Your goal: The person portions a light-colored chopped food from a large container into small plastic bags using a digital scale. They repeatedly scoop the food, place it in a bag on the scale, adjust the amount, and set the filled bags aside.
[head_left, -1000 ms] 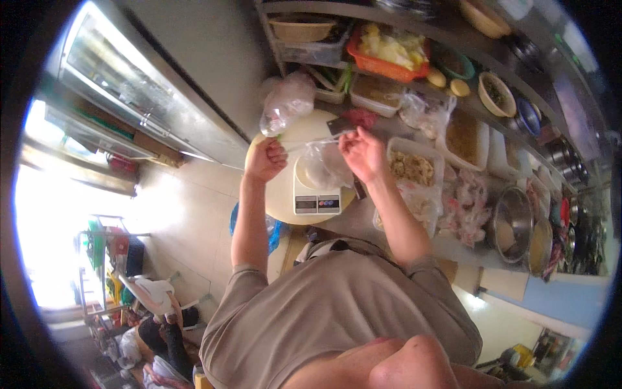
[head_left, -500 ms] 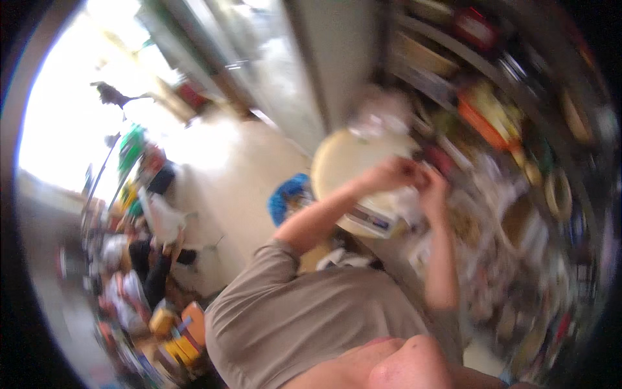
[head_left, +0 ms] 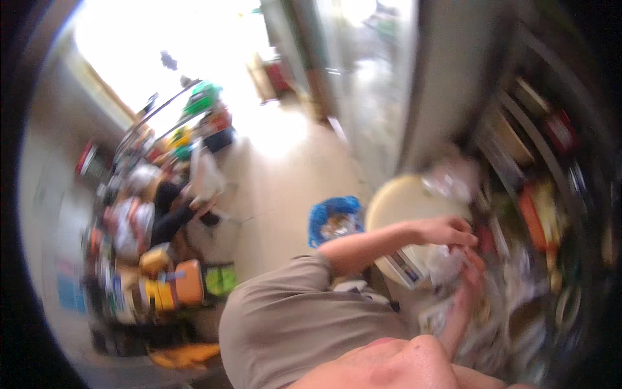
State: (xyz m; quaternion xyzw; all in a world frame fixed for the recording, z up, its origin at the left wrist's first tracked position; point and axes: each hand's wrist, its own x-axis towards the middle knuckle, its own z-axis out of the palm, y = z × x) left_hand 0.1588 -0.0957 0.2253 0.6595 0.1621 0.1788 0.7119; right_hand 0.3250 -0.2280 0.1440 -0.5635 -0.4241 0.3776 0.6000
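Observation:
My left hand (head_left: pixel 447 231) reaches across from the left, its fingers curled down over a whitish see-through plastic bag (head_left: pixel 445 264). From below, my right hand (head_left: pixel 473 271) meets it, fingers closed at the bag's right side. Both hands are close together and slightly blurred, so the exact grip on the bag is hard to see. Under them is a round, cream-coloured top (head_left: pixel 395 201), with a pale flat device with a dark panel (head_left: pixel 405 267) on its near edge. Another clear plastic bag (head_left: pixel 453 178) lies at the far side of the round top.
A blue-lined bin (head_left: pixel 335 220) stands on the floor (head_left: pixel 278 188) left of the round top. Crowded shelves (head_left: pixel 538 149) rise at the right. Along the left wall sits a heap of goods with an orange box (head_left: pixel 189 282). A glass door (head_left: pixel 369 84) is at the back.
The view has swung, so the room and both hands sit further right and lower. The hands stay together, and the whitish bag shows more clearly between them.

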